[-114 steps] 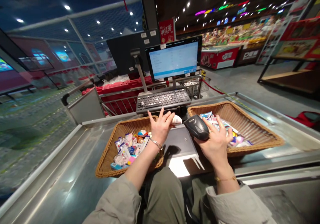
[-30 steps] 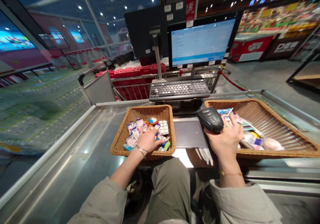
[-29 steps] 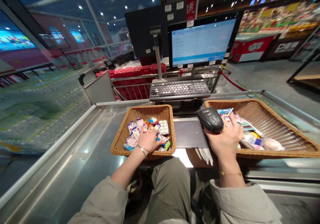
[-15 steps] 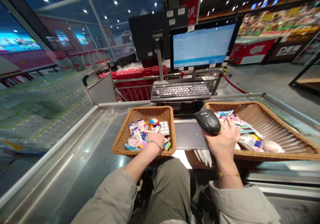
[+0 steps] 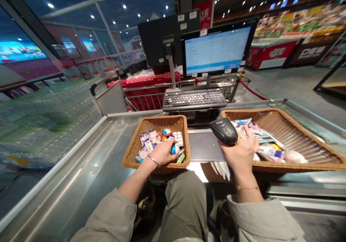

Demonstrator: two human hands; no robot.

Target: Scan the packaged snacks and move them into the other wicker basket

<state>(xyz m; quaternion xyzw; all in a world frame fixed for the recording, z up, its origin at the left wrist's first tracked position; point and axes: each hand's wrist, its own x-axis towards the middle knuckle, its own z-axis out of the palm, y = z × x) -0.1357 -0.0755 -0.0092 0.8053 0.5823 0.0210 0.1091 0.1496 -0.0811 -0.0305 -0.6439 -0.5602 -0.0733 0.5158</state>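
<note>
My left hand (image 5: 163, 152) is over the left wicker basket (image 5: 129, 154), its fingers closed around a small blue-and-white rounded item (image 5: 175, 149). Small packaged goods (image 5: 151, 139) fill the basket around it, along with a white blister-like pack (image 5: 178, 138) and a green item (image 5: 181, 158). In my right hand (image 5: 240, 148) is a black handheld barcode scanner (image 5: 223, 131), its head pointing left above a grey flat plate (image 5: 204, 146). Beside that hand, the right wicker basket (image 5: 302, 126) holds several packaged items (image 5: 270, 150) at its left end.
A keyboard (image 5: 194, 98) stands behind the counter under a lit monitor (image 5: 217, 51). The back of a second screen (image 5: 159, 40) is left of it. Metal counter surface (image 5: 89, 170) stretches to the left. Beyond are a shopping cart and a red rope (image 5: 252, 91).
My left hand has drawn back to the left from deep among the goods, and a blue-and-white item now shows in its fingers. My right hand and the scanner have barely moved.
</note>
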